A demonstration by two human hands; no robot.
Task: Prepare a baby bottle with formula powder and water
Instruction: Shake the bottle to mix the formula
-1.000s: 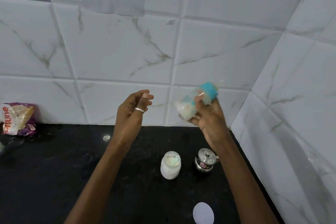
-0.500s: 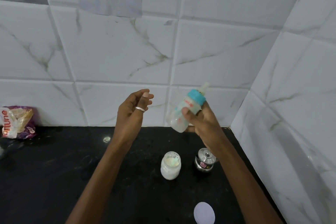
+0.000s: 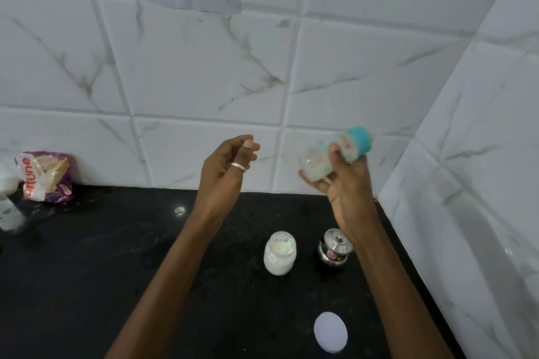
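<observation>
The right hand [image 3: 347, 183] is raised at centre right of the frame, above the black worktop [image 3: 87, 271], with fingers and thumb closed round the baby bottle [image 3: 335, 154]. The bottle is tilted, its blue collar [image 3: 360, 140] pointing to the upper right and its base to the lower left; it is motion-blurred, and white content shows in the lower part of the body. The left hand [image 3: 224, 166] is raised at frame centre, well apart from the bottle, fingers loosely curled and holding nothing; a silver ring [image 3: 238, 167] sits on one finger. On the worktop below the hands stand an open jar of white powder [image 3: 280, 253] and, just to its right, a small lidded steel container [image 3: 334, 248], partly covered by the right forearm. A round white lid [image 3: 330, 332] lies flat near the bottom edge of the frame. At far left, a printed packet [image 3: 46, 176] leans against the marble-pattern wall tiles [image 3: 204, 73].
</observation>
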